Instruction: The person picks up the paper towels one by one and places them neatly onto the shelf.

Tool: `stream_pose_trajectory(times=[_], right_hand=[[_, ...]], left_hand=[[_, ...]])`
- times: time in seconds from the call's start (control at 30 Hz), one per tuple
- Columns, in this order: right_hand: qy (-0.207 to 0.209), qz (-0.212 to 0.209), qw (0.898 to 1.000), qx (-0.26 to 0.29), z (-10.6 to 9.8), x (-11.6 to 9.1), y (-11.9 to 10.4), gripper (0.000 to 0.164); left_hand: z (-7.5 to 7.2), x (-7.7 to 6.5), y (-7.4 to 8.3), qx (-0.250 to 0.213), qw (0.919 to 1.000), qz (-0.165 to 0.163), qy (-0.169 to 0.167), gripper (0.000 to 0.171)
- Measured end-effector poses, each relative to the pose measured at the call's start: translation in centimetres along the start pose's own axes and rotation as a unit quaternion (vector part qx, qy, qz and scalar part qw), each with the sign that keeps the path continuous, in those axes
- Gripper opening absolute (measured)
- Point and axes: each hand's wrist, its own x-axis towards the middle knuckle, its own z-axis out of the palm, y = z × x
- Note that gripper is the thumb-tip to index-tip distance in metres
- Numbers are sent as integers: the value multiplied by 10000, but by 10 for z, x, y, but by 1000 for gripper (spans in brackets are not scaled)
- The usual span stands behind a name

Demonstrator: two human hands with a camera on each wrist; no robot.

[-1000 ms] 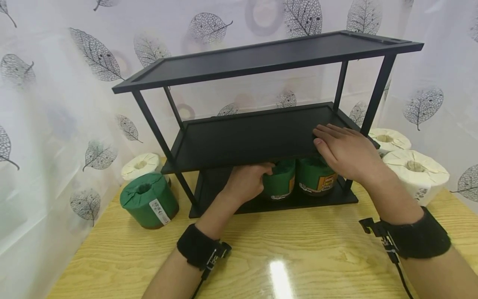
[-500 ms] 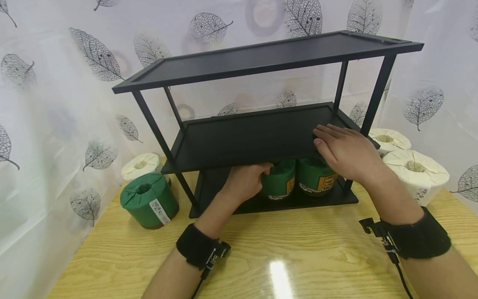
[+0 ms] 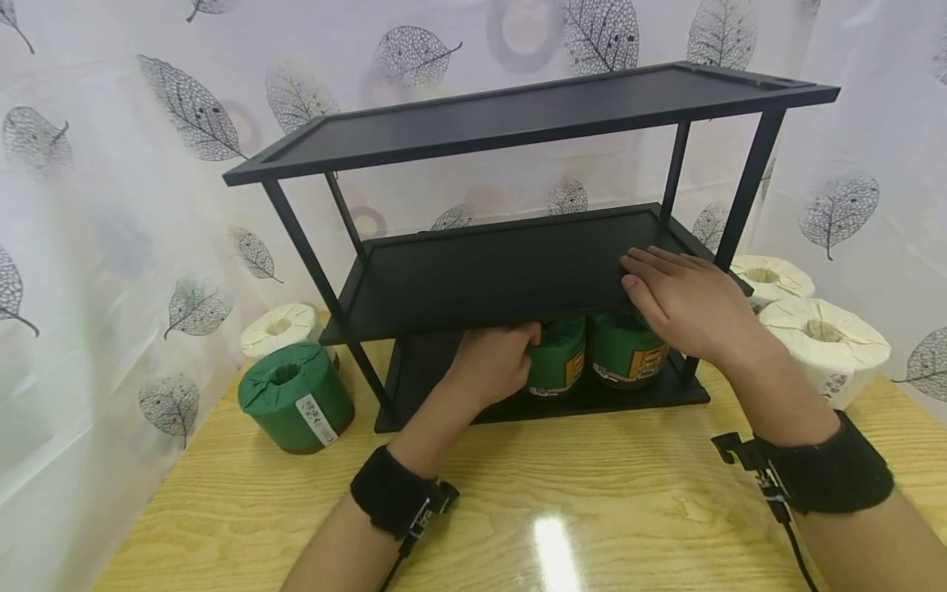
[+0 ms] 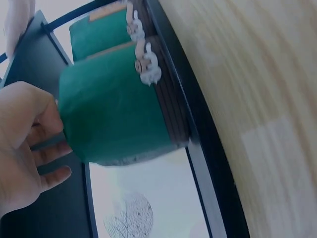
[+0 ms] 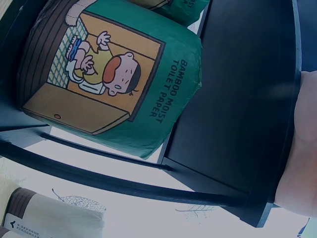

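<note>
In the head view, my left hand [image 3: 491, 362] reaches into the lower level of a black rack [image 3: 503, 271]. Its curled fingers grip the top edge of a green-wrapped toilet paper roll [image 3: 560, 362]. The left wrist view shows that roll [image 4: 116, 106] standing on the bottom shelf, my bent fingers [image 4: 54, 151] at its upper edge. A second green roll [image 3: 627, 353], printed "bamboo moist toilet paper", stands to its right. My right hand [image 3: 688, 300] rests with extended fingers on the middle shelf's front edge, holding nothing; its thumb is over the front edge.
A green roll [image 3: 296, 399] and a cream roll [image 3: 277, 329] stand left of the rack. On its right are cream rolls, one nearer [image 3: 824, 345] and one behind [image 3: 773, 275]. Thin black posts [image 3: 303, 247] hold up the shelves. A leaf-patterned curtain [image 3: 473, 41] hangs behind.
The roll at my left hand has shifted slightly left, its printed side showing a little more. My left hand has shifted slightly on it. The right hand has stayed put.
</note>
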Motion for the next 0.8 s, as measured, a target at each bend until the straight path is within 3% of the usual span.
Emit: stream_pose_trajectory(times=[0.13, 0.3, 0.53, 0.8], right_hand=[[92, -28, 10000, -11, 2, -1, 1, 49], [233, -101, 9997, -26, 3, -2, 2, 47], [203, -84, 9998, -40, 2, -2, 1, 47], [122, -58, 9999, 3, 3, -1, 1, 48]], left_hand=[[1, 1, 10, 17, 9999, 44, -145, 35], [3, 3, 18, 462, 9988, 84, -163, 53], [6, 3, 19, 757, 9968, 238, -113, 35], [2, 3, 17, 864, 9955, 313, -250, 34]])
